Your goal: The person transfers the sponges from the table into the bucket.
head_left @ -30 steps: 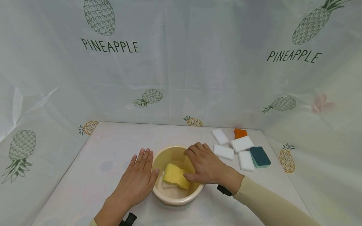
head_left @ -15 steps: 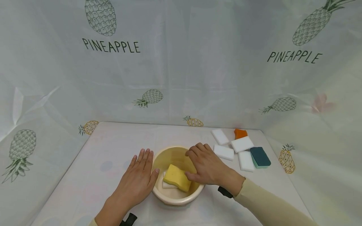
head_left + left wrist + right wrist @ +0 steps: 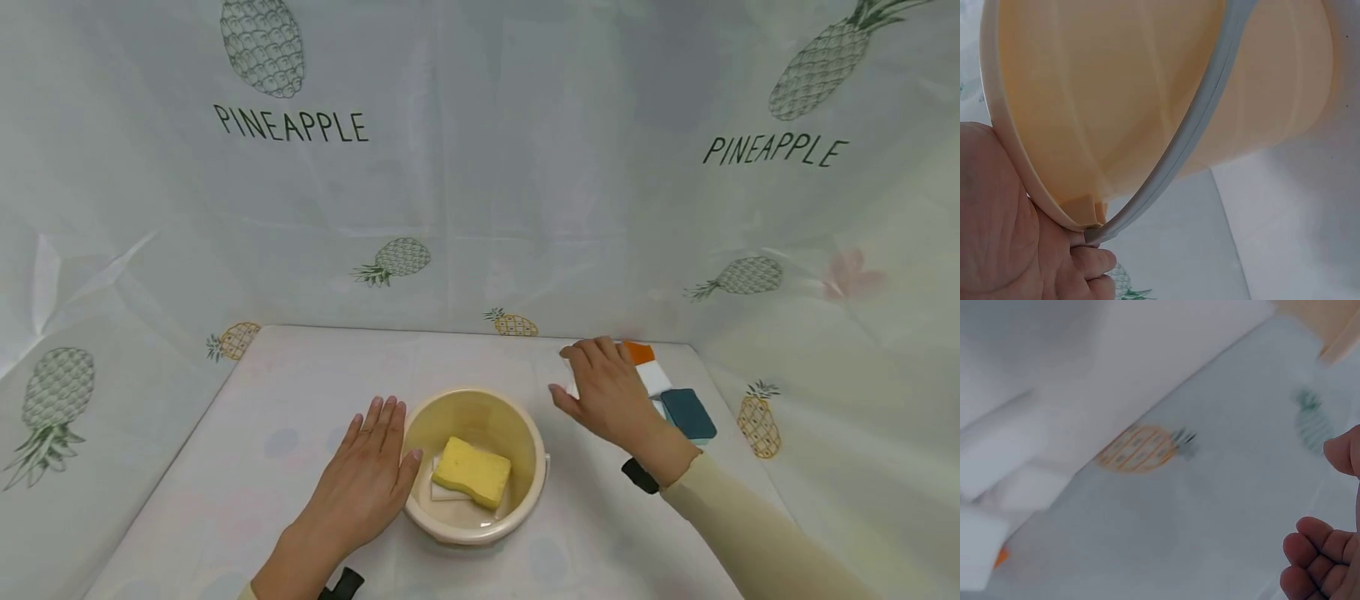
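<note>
A cream bucket (image 3: pixel 471 534) stands on the table, seen from above in the head view. A wavy yellow sponge (image 3: pixel 474 473) lies inside it, partly covering a white sponge (image 3: pixel 446 493). Against the bucket's left side rests my left hand (image 3: pixel 362 479), its fingers straight. The left wrist view shows this hand at the rim beside the grey bail handle (image 3: pixel 1192 125). My right hand (image 3: pixel 613 398) hovers over the white sponges (image 3: pixel 654 377) at the back right and hides some of them. Nothing is between its loosely bent fingers (image 3: pixel 1310 550) and thumb in the right wrist view.
An orange piece (image 3: pixel 640 352) and a dark green scouring sponge (image 3: pixel 687 414) lie near the table's right edge. Behind and around the table (image 3: pixel 300 358) hangs a pale curtain (image 3: pixel 480 167) printed with pineapples.
My right hand has left the bucket and moved right and back to above the white sponges. The yellow sponge has settled flatter in the bucket. My left hand has stayed put.
</note>
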The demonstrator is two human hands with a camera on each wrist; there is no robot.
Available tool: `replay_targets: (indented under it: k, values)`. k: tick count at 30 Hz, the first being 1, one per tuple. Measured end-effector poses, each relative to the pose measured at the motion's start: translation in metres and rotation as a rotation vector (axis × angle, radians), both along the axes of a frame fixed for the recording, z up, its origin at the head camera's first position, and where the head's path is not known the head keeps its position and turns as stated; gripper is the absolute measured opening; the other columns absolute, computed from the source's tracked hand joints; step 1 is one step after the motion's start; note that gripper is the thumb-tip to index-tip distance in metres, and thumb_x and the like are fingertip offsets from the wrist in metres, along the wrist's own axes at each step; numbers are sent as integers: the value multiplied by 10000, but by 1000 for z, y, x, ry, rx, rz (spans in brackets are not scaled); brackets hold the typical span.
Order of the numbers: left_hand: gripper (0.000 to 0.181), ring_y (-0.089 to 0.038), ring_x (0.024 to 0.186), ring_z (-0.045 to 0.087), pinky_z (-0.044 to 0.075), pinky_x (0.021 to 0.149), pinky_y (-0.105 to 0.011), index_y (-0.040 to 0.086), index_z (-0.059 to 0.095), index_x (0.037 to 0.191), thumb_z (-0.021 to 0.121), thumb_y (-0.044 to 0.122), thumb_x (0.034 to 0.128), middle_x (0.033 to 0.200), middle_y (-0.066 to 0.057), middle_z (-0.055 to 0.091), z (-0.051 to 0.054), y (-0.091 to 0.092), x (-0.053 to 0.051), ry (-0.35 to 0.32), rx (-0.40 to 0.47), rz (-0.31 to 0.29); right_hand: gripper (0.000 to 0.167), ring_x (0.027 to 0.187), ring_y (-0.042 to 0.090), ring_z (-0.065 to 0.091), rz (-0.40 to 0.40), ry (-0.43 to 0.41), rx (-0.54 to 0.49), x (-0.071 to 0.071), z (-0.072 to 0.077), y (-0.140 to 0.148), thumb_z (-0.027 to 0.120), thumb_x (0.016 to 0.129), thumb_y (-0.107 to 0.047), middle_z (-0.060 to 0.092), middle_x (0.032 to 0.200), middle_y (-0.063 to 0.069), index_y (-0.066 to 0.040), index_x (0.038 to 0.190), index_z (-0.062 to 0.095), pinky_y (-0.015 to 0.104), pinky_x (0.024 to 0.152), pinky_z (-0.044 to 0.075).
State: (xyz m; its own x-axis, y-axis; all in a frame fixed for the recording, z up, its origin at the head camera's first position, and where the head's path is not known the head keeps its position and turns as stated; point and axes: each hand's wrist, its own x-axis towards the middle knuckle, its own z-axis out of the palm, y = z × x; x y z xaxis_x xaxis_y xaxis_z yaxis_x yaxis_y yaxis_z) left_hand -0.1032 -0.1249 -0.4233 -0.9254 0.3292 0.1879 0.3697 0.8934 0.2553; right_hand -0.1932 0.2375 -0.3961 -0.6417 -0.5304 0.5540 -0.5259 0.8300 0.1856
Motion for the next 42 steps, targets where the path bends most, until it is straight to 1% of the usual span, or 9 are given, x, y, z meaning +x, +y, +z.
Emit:
replay_targets:
  k: [4,10,13,17,22,27,36,39,42]
  values:
    - [700,-394,1602,246,232,1297,-584,-67,337,1613,473,414,1123,1679,-253,337,0,0,0,-1,8,2,543,1006,411,565,-78,0,44,-18,-10,40,790,876,-362,667,1082,212,60,1181,639,518,795,485]
    - [699,-398,1601,247,239,1294,-587,-70,333,1613,470,411,1125,1680,-254,331,0,-1,0,-5,13,1,608,1062,431,590,-143,-72,152,-31,-39,83,854,822,-370,666,1114,220,80,1176,648,555,814,510]
    - [700,-401,1598,253,248,1290,-589,-71,335,1612,474,411,1124,1676,-256,340,-1,-1,0,-2,18,3,632,1085,428,593,-166,-131,214,-33,-56,94,858,818,-402,661,1128,214,72,1176,645,568,837,516]
    - [706,-396,1602,245,249,1291,-586,-64,322,1620,470,418,1125,1680,-252,337,-3,-1,-1,-4,19,4,668,1072,391,568,-203,-232,283,-35,-75,101,856,833,-460,652,1155,195,51,1200,634,543,864,505]
    - [714,-380,1611,217,240,1296,-580,-57,303,1629,452,432,1129,1692,-243,316,-4,-2,-1,-14,13,6,708,1096,386,559,-223,-308,320,-38,-91,102,851,842,-492,645,1192,195,52,1244,640,514,890,509]
    - [713,-382,1612,209,237,1298,-578,-63,300,1627,444,430,1133,1696,-242,304,-2,-2,-1,-29,15,7,687,1109,381,535,-245,-373,319,-42,-99,100,843,846,-485,621,1197,182,34,1251,643,524,929,501]
    - [707,-397,1605,235,243,1295,-581,-71,306,1622,448,419,1133,1690,-249,313,0,-1,1,-25,13,4,583,1028,359,499,-286,-429,311,-45,-107,103,784,864,-488,554,1084,136,-1,1164,670,502,879,458]
    - [708,-398,1606,235,241,1296,-579,-68,304,1624,443,423,1133,1691,-248,313,-1,-1,0,-25,8,5,607,1060,372,500,-281,-439,277,-46,-108,103,801,861,-493,563,1124,151,3,1186,667,524,892,462]
    - [713,-391,1611,218,236,1298,-577,-64,295,1628,436,430,1134,1696,-244,303,-2,-1,-1,-29,4,6,664,1134,393,507,-272,-442,195,-46,-104,100,824,860,-487,581,1225,185,17,1243,625,549,926,462]
